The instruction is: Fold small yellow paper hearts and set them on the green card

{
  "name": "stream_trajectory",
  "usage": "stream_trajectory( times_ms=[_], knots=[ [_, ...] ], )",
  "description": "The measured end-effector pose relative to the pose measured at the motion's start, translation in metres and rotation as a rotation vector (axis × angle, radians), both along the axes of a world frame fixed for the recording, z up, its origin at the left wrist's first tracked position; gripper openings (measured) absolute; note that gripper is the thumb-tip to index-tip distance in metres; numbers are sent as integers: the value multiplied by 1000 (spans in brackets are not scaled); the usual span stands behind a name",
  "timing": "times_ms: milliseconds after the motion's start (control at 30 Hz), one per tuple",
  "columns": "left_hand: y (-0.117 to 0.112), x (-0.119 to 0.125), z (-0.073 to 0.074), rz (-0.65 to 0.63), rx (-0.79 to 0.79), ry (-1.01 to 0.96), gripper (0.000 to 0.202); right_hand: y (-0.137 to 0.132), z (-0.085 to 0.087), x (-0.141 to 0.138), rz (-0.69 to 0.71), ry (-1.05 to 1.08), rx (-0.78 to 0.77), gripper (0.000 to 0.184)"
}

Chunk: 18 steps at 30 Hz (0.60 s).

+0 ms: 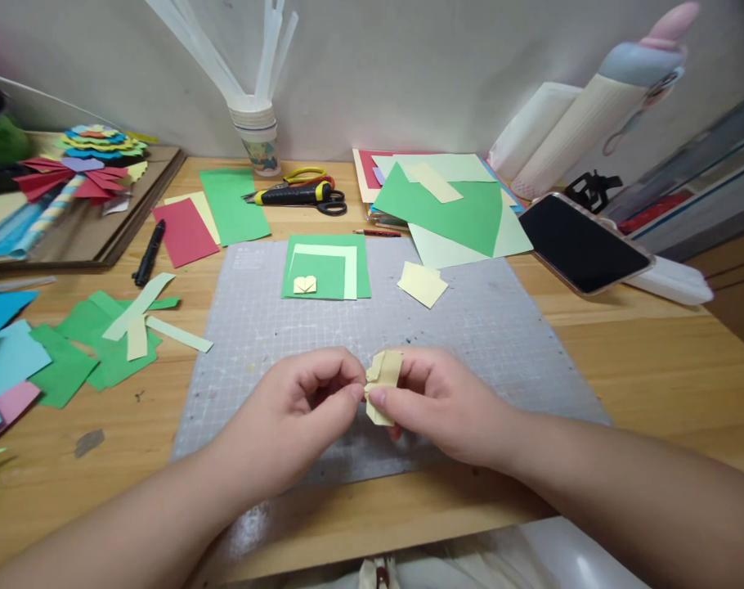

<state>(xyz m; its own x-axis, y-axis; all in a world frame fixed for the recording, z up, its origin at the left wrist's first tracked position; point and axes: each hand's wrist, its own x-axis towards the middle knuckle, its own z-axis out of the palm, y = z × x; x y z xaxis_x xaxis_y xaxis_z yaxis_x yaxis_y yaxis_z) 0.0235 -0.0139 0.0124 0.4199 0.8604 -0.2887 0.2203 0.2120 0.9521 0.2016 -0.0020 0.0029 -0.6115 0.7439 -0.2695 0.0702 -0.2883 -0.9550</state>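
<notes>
A small folded piece of pale yellow paper (383,384) is pinched between both my hands above the near edge of the grey cutting mat (482,327). My left hand (298,409) grips its left side with curled fingers. My right hand (436,401) holds its right side, thumb pressed on the front. Farther back on the mat lies a green paper sheet (360,249) with a lighter green rectangle and a small pale yellow folded heart (305,284) on it. A loose pale yellow paper square (422,284) lies to its right.
Green and red paper sheets, scissors and a utility knife (298,195) lie at the back. Green and blue scraps (71,352) litter the left. A black pen (149,254), paper cups (258,139), a phone (584,245) and a bottle (598,106) stand around the mat.
</notes>
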Motion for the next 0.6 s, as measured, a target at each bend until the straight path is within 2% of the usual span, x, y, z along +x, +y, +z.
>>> stream_trajectory(
  times_ms=[233,433,500,600],
  knots=[
    [0,2,2,22,120,85,15,-3,3,-2,27,10,62,18],
    [-7,4,0,33,319,267,17,-7,2,-2,9,-109,276,23],
    [-8,4,-1,30,334,283,17,-7,1,-1,8,-141,323,24],
    [-7,4,0,73,269,201,11,-5,1,-1,-22,-105,272,23]
  ],
)
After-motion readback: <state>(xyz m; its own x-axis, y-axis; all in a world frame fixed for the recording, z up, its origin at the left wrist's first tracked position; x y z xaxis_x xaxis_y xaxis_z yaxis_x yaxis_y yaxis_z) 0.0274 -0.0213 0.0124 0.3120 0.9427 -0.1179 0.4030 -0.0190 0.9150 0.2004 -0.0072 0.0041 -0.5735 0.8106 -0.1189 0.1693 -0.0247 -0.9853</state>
